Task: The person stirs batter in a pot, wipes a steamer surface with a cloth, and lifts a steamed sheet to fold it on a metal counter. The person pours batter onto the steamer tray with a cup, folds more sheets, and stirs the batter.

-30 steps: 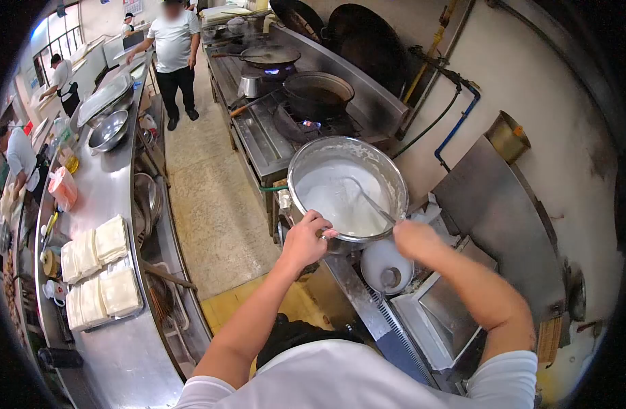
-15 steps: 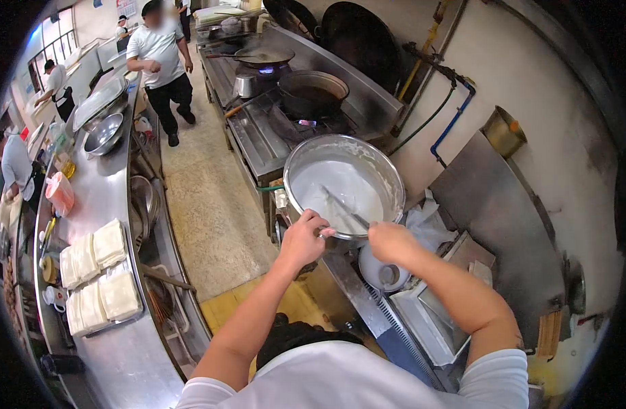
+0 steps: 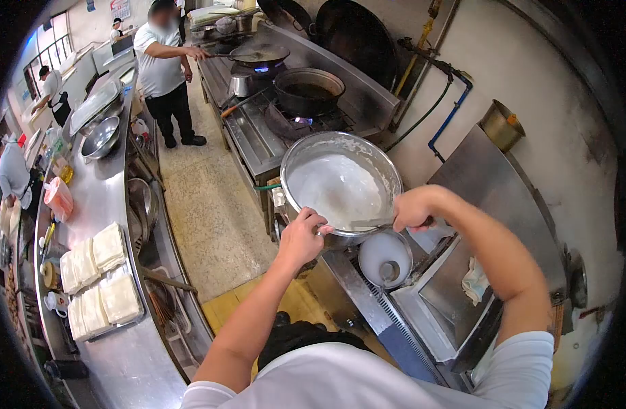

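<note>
Left hand (image 3: 303, 236) clamped on steel bowl (image 3: 385, 161); right hand (image 3: 420, 207) closed round utensil (image 3: 371, 223); lit stove (image 3: 248, 131) beyond, steel counter (image 3: 127, 351) at left

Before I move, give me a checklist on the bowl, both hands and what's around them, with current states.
1. Left hand steadying the large metal bowl at its near rim: ok.
2. Right hand gripping the utensil: ok; its flat part lies at the near rim.
3. White mixture contained inside the bowl: ok.
4. Solid support under the bowl: cannot tell; its base is hidden.
5. Flame off next to the bowl: not ok; a flame is lit under the dark pan.
6. Co-worker away from the bowl: ok; at the farther pan.
</note>
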